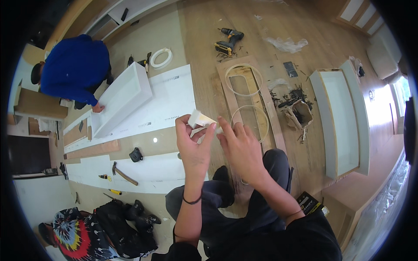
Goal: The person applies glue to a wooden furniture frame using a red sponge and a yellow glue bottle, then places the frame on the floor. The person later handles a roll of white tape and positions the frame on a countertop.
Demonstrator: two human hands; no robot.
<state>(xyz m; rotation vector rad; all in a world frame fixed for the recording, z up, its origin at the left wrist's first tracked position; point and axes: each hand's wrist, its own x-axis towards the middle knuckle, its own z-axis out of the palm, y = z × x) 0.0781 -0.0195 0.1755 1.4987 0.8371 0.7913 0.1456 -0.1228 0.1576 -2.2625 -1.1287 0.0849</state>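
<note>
In front of my knees, my left hand point(193, 150) grips a small white wedge-shaped piece point(199, 118) with a pale yellowish face. Its fingers are bent round the piece's left side, and the thumb points up along its lower edge. My right hand point(242, 150) is at the piece's right end, the index finger stretched toward it and the other fingers curled. Something small and whitish shows between the right thumb and index finger; what it is, I cannot make out.
Loops of thin pale strip point(244, 80) lie on wooden boards point(278, 130). Beyond are a cordless drill point(229, 42) and a torn bag of screws point(299, 114). A white cabinet frame point(342, 122) stands right; a hammer point(125, 174) lies left. Two people work at left, one holding a white box point(126, 98).
</note>
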